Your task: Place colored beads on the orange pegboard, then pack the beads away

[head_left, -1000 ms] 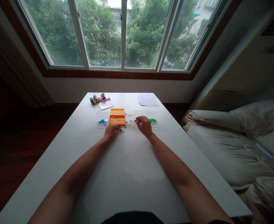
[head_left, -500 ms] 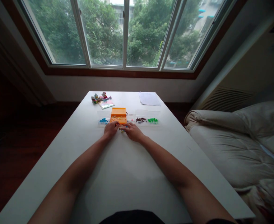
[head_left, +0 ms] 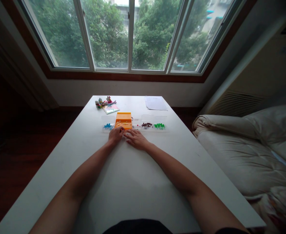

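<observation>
My left hand [head_left: 116, 134] rests at the near edge of an open orange box [head_left: 124, 115]. Its fingers are curled together, and whatever they pinch is too small to make out. Right beside it, my right hand [head_left: 136, 139] lies palm down on the table, fingers stretched out and slightly apart. The fingertips of both hands nearly meet; anything under my right palm is hidden. Small yellowish pieces [head_left: 123, 123] are scattered inside the orange box. To its left lie blue pieces [head_left: 108, 125] in a clear case; to its right, brown pieces [head_left: 146, 124] and green pieces [head_left: 159, 125] sit in clear compartments.
Small colourful figures [head_left: 105, 102] and a flat card [head_left: 111, 108] lie at the far left of the white table [head_left: 138, 182]. White paper sheets [head_left: 155, 103] are at the far right. A beige sofa [head_left: 250, 149] stands to the right, with a window behind the table.
My right hand has flattened and shifted slightly toward me, covering the small coloured pieces that showed beneath it before. My left hand has barely moved.
</observation>
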{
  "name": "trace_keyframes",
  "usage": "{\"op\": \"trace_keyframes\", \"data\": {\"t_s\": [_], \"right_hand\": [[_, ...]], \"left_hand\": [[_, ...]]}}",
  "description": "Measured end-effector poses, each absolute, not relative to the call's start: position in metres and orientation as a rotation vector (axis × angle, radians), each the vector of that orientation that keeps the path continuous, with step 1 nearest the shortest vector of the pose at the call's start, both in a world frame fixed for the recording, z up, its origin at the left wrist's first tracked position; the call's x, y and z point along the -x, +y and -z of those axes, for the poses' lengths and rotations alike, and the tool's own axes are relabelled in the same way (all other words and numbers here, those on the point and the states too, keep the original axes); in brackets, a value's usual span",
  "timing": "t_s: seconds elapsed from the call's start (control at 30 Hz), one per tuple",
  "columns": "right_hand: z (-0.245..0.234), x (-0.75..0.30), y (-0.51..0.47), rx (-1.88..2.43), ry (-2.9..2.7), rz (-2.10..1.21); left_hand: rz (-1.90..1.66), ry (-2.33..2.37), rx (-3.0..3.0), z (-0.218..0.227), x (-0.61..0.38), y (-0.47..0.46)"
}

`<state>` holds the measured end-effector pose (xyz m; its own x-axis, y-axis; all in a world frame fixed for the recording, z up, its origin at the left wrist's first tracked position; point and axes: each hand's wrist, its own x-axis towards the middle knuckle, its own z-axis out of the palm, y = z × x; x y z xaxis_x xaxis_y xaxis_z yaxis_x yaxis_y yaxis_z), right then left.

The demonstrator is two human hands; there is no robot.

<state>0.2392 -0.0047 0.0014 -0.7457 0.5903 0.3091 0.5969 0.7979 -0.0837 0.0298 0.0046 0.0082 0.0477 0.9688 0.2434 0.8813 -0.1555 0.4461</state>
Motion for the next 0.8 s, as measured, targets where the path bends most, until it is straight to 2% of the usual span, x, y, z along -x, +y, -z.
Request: {"op": "trace_keyframes", "data": {"t_s": [0.27,0.47,0.8], "right_hand": [[0.003,-0.238,-0.006,0.998,-2.664,0.020],[0.005,-0.240,-0.002,0.911,-2.621,0.004],[-0.002,-0.250,0.006,0.903,-2.494,-0.085]], "left_hand": [[-0.719,1.961,-2.104,-0.009,-0.031,0.004],[-0.732,1.948,-2.109,-0.007,-0.029,0.006],[-0.777,1.743,-2.176,-0.010,-0.031,0.003]]}}
